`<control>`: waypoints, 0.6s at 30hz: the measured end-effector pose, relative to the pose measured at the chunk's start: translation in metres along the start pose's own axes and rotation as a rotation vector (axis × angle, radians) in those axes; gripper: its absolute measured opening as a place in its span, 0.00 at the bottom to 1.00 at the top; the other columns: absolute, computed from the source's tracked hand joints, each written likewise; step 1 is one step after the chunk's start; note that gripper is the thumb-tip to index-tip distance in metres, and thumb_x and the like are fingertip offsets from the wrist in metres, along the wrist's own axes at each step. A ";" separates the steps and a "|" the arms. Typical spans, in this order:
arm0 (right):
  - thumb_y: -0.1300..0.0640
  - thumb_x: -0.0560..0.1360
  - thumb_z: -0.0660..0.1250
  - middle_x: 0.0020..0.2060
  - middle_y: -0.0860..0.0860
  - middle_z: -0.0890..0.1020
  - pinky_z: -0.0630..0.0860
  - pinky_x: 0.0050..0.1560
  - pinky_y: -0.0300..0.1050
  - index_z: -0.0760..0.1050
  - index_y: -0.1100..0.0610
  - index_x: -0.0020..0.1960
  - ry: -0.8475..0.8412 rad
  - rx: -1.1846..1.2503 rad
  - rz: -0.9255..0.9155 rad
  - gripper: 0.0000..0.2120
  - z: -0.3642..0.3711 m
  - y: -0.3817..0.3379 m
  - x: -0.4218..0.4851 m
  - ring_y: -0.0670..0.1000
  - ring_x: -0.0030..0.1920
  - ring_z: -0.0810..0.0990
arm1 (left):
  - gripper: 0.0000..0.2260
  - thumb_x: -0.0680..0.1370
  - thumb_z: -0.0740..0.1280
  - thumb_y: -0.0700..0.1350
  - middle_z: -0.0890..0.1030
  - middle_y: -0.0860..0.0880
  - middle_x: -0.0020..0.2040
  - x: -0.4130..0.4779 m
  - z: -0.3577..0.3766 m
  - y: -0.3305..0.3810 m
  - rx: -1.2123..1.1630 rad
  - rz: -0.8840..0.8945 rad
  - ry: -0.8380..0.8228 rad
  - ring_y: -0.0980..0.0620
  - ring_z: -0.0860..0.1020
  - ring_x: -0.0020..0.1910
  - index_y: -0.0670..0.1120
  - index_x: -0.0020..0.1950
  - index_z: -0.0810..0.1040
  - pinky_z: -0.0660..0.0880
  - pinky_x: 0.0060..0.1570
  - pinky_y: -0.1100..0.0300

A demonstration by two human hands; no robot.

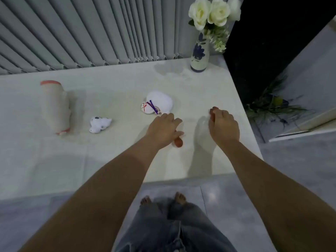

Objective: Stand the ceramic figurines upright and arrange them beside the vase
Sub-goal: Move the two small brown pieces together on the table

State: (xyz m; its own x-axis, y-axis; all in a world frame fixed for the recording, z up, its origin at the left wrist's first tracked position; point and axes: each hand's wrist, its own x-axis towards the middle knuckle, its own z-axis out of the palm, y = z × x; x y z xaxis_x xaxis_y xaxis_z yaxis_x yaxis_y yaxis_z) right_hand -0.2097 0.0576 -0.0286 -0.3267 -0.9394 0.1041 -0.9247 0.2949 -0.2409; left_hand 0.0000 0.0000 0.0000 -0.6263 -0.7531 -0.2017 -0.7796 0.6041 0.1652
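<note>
A white vase (199, 55) with blue flowers painted on it holds white roses at the far right of the pale table (112, 79). Three figurines lie on their sides: a tall beige one with pink ends (54, 108) at the left, a small white spotted one (99, 124), and a rounder white one with purple and red marks (158, 102). My left hand (163, 130) covers a small orange-brown figurine (178, 142) lying on the table, fingers curled around it. My right hand (222, 124) holds another reddish-brown figurine (213, 112) just above the table.
Grey vertical blinds (91, 30) run along the table's far edge. The table's right edge drops to a dark gap with a green plant (272, 104) and a white cabinet (309, 99). My bare feet and jeans stand at the near edge on grey tiles.
</note>
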 end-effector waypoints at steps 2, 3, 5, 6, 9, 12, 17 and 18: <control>0.55 0.80 0.61 0.55 0.61 0.77 0.73 0.46 0.54 0.69 0.58 0.66 -0.001 -0.004 0.051 0.16 0.002 0.006 0.002 0.62 0.51 0.77 | 0.25 0.77 0.62 0.62 0.76 0.44 0.58 -0.002 0.004 0.002 -0.010 0.005 -0.030 0.43 0.73 0.60 0.50 0.69 0.71 0.71 0.57 0.50; 0.54 0.80 0.62 0.55 0.60 0.76 0.73 0.46 0.53 0.67 0.56 0.67 -0.022 -0.024 0.067 0.17 0.004 0.010 0.002 0.61 0.51 0.76 | 0.26 0.76 0.63 0.63 0.76 0.45 0.58 -0.004 0.009 0.002 -0.024 0.008 -0.038 0.43 0.73 0.59 0.51 0.69 0.71 0.71 0.57 0.50; 0.52 0.79 0.62 0.52 0.59 0.75 0.73 0.46 0.53 0.63 0.52 0.70 -0.084 -0.060 0.077 0.20 0.008 0.013 0.002 0.60 0.49 0.76 | 0.27 0.74 0.65 0.65 0.76 0.46 0.57 -0.008 0.016 0.004 -0.033 0.024 -0.061 0.44 0.74 0.57 0.53 0.69 0.71 0.71 0.57 0.51; 0.52 0.78 0.62 0.50 0.59 0.74 0.73 0.45 0.53 0.61 0.50 0.70 -0.102 -0.066 0.078 0.22 0.011 0.014 0.003 0.59 0.47 0.75 | 0.27 0.73 0.65 0.65 0.76 0.46 0.57 -0.009 0.019 0.006 -0.019 0.040 -0.063 0.44 0.74 0.57 0.53 0.68 0.72 0.71 0.56 0.51; 0.51 0.78 0.61 0.45 0.58 0.75 0.71 0.41 0.52 0.60 0.50 0.71 -0.106 -0.114 0.061 0.23 0.018 0.017 0.005 0.59 0.45 0.74 | 0.25 0.74 0.65 0.64 0.75 0.46 0.57 -0.010 0.023 0.007 0.064 0.067 -0.026 0.44 0.74 0.55 0.52 0.66 0.73 0.69 0.52 0.52; 0.52 0.79 0.59 0.45 0.58 0.76 0.68 0.41 0.51 0.62 0.52 0.70 -0.090 -0.158 0.045 0.21 0.025 0.015 0.007 0.60 0.45 0.74 | 0.22 0.75 0.65 0.61 0.78 0.47 0.57 -0.012 0.028 0.006 0.109 0.080 -0.004 0.44 0.75 0.54 0.51 0.64 0.73 0.69 0.49 0.53; 0.53 0.78 0.60 0.38 0.56 0.75 0.66 0.43 0.51 0.66 0.57 0.63 -0.016 -0.186 0.057 0.15 0.031 0.015 0.015 0.58 0.40 0.73 | 0.16 0.74 0.67 0.56 0.80 0.47 0.52 -0.013 0.034 0.003 0.103 0.134 0.028 0.44 0.76 0.50 0.50 0.59 0.76 0.68 0.46 0.54; 0.53 0.78 0.61 0.36 0.55 0.73 0.66 0.44 0.51 0.67 0.56 0.61 -0.003 -0.184 0.050 0.14 0.031 0.015 0.015 0.57 0.38 0.71 | 0.15 0.74 0.67 0.55 0.80 0.48 0.52 -0.012 0.034 0.003 0.093 0.139 0.027 0.44 0.76 0.50 0.51 0.58 0.76 0.67 0.46 0.54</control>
State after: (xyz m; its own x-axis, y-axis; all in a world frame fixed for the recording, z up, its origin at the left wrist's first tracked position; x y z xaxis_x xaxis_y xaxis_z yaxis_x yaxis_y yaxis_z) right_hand -0.2223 0.0422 -0.0605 -0.3730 -0.9231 0.0939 -0.9275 0.3682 -0.0654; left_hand 0.0053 0.0200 -0.0297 -0.7285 -0.6669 -0.1567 -0.6835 0.7232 0.0993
